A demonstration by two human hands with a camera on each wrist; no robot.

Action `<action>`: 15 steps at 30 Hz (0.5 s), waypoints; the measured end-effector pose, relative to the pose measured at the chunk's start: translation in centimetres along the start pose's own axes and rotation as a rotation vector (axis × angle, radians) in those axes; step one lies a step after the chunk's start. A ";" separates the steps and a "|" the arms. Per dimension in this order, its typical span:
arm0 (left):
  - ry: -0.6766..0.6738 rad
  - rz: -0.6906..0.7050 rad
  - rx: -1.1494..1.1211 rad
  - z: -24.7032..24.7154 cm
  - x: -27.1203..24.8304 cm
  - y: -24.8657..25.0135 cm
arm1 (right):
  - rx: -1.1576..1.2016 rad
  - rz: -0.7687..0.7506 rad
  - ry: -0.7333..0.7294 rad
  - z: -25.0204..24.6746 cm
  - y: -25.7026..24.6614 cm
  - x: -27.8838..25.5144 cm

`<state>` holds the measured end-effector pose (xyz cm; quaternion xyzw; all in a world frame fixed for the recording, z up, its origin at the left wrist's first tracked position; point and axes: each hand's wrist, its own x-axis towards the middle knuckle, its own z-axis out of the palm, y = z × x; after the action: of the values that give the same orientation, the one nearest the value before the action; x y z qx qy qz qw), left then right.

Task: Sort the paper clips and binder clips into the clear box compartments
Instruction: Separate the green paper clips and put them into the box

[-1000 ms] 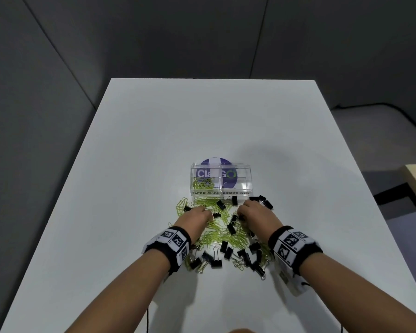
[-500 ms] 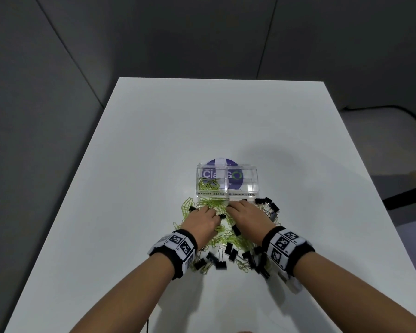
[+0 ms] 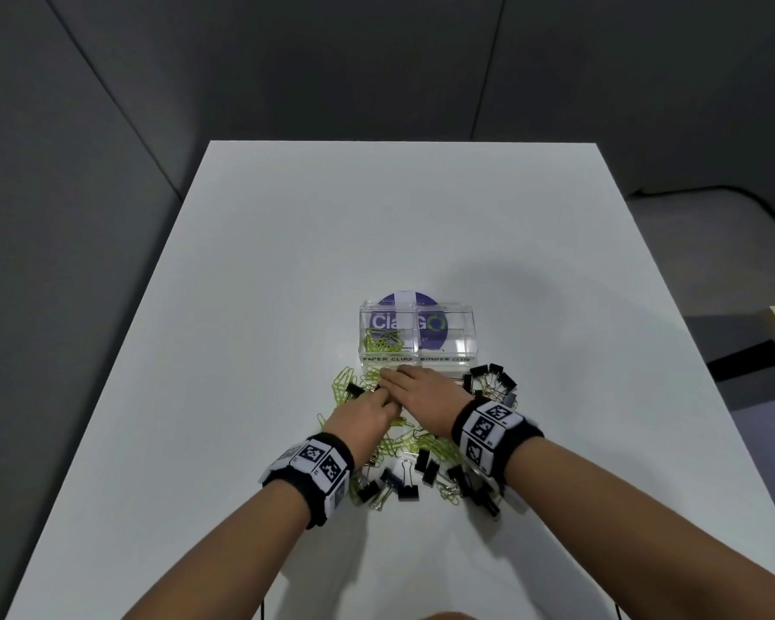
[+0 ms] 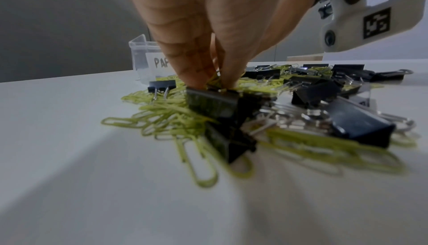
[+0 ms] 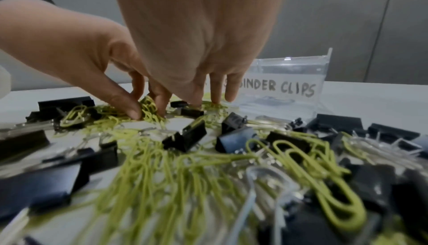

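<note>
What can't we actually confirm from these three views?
- Right compartment contents: head view glare; right wrist view shows only faint shapes behind the label.
- Left hand pinch: fingertips buried among paper clips; item count unclear.
- Right hand fingertips: hidden under the hand in head view.
- Nearest clips: blurred in both wrist views.

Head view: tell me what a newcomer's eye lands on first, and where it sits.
First, the tangled heap of yellow-green paper clips and black binder clips at the near middle of the white table. Both hands work it: the left hand pinches paper clips, while the right hand reaches in beside it. Just behind stands the clear box, some paper clips in its left compartment.
</note>
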<state>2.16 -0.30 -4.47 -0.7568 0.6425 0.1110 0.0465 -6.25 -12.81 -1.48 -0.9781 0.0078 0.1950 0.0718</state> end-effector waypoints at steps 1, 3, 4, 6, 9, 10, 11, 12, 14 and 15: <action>-0.005 -0.007 -0.016 0.1 -0.1 0.0 | -0.005 0.003 -0.011 0.1 0.0 0.0; -0.008 -0.027 -0.057 0.2 -0.2 -0.1 | -0.007 0.022 -0.004 0.2 0.2 -0.5; -0.003 -0.036 -0.071 0.2 -0.3 0.0 | -0.001 0.037 0.010 0.4 0.4 -0.9; -0.030 -0.065 -0.114 -0.2 -0.5 0.2 | 0.027 0.063 0.022 0.7 0.9 -1.6; -0.068 -0.095 -0.147 -0.7 -0.5 0.5 | 0.090 0.077 0.067 1.4 1.2 -2.8; -0.078 -0.090 -0.144 -1.0 -0.6 0.6 | 0.129 0.095 0.093 1.5 1.3 -3.0; -0.076 -0.082 -0.142 -1.2 -0.6 0.6 | 0.176 0.131 0.120 1.5 1.4 -3.3; -0.077 -0.082 -0.146 -1.4 -0.7 0.6 | 0.221 0.174 0.135 1.4 1.5 -3.5; -0.102 -0.087 -0.165 -1.4 -0.8 0.5 | 0.245 0.233 0.073 1.2 1.6 -3.7; -0.121 -0.091 -0.172 -1.3 -0.9 0.4 | 0.223 0.244 0.021 1.2 1.6 -3.7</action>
<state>1.74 0.21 -2.94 -0.7785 0.5914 0.2088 0.0250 -10.18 -14.29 -1.38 -0.9579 0.1488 0.1899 0.1555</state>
